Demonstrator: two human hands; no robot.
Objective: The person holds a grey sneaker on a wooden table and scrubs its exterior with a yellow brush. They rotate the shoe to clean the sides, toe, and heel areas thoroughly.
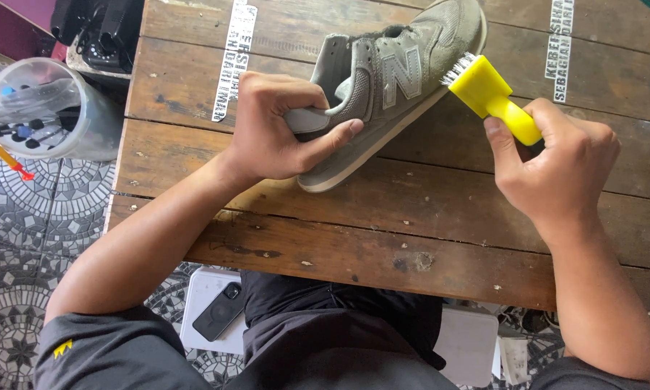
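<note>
A grey suede sneaker lies on its side on a wooden plank table, toe pointing to the far right. My left hand grips its heel, thumb along the sole edge. My right hand holds the handle of a yellow brush. The white bristles of the brush press against the sneaker's side, close to the sole.
A clear plastic container with pens and small tools stands on the patterned tile floor at the left. A black object sits at the top left. A white box carrying a dark phone lies beside my lap under the table edge.
</note>
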